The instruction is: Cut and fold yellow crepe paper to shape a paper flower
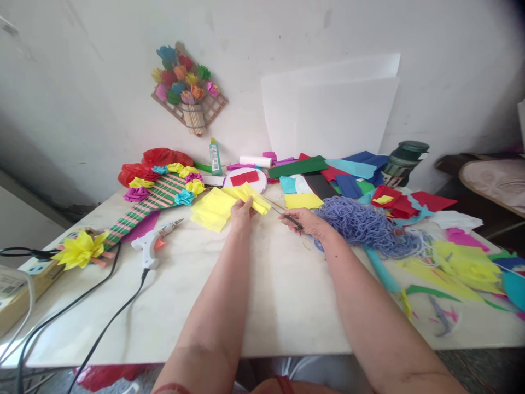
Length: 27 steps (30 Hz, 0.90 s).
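Note:
Near the middle of the table, my left hand (243,210) pinches a folded strip of yellow crepe paper (248,192). My right hand (303,221) grips a pair of scissors (292,221) by the dark handles, their blades pointing left toward the strip's right end. Whether the blades touch the paper I cannot tell. Left of my left hand lies a flat piece of yellow crepe paper (212,209). A red paper rectangle (245,178) rests on a white oval piece (261,185) behind the strip. A tangled heap of blue-violet yarn (361,221) sits right of my right hand.
At left lie a glue gun (146,246) with its cord, a power strip (45,276) and a paper-flower craft (147,200). A glue bottle (214,157) stands behind. A dark green jar (404,164) and coloured paper scraps (455,268) occupy the right.

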Available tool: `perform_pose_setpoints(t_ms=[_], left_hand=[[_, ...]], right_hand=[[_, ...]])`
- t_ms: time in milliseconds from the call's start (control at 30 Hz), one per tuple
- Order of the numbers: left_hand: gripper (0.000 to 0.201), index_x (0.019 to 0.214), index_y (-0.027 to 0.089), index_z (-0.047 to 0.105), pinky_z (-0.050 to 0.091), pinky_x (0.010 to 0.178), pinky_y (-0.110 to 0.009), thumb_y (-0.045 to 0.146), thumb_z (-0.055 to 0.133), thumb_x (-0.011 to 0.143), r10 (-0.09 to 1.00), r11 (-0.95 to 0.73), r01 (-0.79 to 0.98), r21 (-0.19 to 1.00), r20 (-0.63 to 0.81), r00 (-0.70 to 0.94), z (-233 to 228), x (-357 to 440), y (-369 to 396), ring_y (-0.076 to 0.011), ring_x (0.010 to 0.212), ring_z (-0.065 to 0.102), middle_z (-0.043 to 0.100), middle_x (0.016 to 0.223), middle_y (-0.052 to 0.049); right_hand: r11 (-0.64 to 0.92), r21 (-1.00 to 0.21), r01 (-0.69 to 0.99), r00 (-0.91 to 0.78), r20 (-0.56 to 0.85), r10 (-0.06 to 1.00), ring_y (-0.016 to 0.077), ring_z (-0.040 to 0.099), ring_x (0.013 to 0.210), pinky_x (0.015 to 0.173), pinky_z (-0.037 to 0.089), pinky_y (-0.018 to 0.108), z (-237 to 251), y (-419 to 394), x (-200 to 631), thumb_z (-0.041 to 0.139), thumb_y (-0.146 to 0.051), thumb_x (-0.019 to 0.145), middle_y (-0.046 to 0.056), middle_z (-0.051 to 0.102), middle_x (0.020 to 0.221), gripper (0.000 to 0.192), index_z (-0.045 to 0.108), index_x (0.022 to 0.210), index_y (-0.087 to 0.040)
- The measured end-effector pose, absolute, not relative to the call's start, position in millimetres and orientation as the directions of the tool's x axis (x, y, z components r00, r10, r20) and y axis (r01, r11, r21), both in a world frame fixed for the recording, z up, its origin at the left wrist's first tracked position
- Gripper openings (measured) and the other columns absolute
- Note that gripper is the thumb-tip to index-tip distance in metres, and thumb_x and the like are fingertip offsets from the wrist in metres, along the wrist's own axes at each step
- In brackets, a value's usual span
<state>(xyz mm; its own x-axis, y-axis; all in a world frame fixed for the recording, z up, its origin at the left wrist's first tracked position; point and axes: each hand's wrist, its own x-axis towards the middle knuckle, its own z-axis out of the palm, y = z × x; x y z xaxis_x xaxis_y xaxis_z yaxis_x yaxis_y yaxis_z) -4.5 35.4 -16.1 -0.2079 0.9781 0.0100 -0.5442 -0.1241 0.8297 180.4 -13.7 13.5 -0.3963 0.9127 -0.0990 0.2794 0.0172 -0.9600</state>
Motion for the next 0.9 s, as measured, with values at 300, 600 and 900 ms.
perform_pose_setpoints(t_ms=[300,600,900], left_hand=[[0.026,0.077,0.013,0.057,0.050,0.067,-0.033,0.029,0.068,0.060,0.991,-0.106,-0.530,0.841,0.044,-0.128,-15.0,-3.1,32.6,-0.0144,0.062,0.061,0.064,0.071,-0.004],[0.026,0.077,0.013,0.057,0.050,0.066,-0.031,0.030,0.068,0.061,0.995,-0.078,-0.516,0.853,0.031,-0.099,-14.5,-2.0,31.3,-0.0134,0.061,0.061,0.063,0.070,-0.003],[0.021,0.075,0.014,0.057,0.049,0.068,-0.032,0.028,0.066,0.063,0.993,-0.071,-0.503,0.861,0.015,-0.115,-16.0,-1.5,32.7,-0.0136,0.061,0.061,0.063,0.068,-0.002]], right_hand=[[-0.053,-0.949,0.311,-0.387,-0.177,0.905,0.0035,0.037,0.033,0.033,0.022,0.017,25.7,-21.5,178.0,0.052,-0.035,0.073,-0.005,0.045,0.046,0.025,0.056,0.083,-0.012],[-0.036,-0.951,0.306,-0.386,-0.158,0.909,0.0038,0.037,0.034,0.033,0.022,0.018,26.9,-23.1,176.1,0.055,-0.036,0.071,-0.005,0.047,0.046,0.025,0.057,0.081,-0.013],[-0.006,-0.960,0.280,-0.393,-0.121,0.912,0.0030,0.036,0.033,0.032,0.023,0.017,15.3,-14.8,177.2,0.059,-0.040,0.067,-0.006,0.045,0.045,0.027,0.054,0.071,-0.014]])
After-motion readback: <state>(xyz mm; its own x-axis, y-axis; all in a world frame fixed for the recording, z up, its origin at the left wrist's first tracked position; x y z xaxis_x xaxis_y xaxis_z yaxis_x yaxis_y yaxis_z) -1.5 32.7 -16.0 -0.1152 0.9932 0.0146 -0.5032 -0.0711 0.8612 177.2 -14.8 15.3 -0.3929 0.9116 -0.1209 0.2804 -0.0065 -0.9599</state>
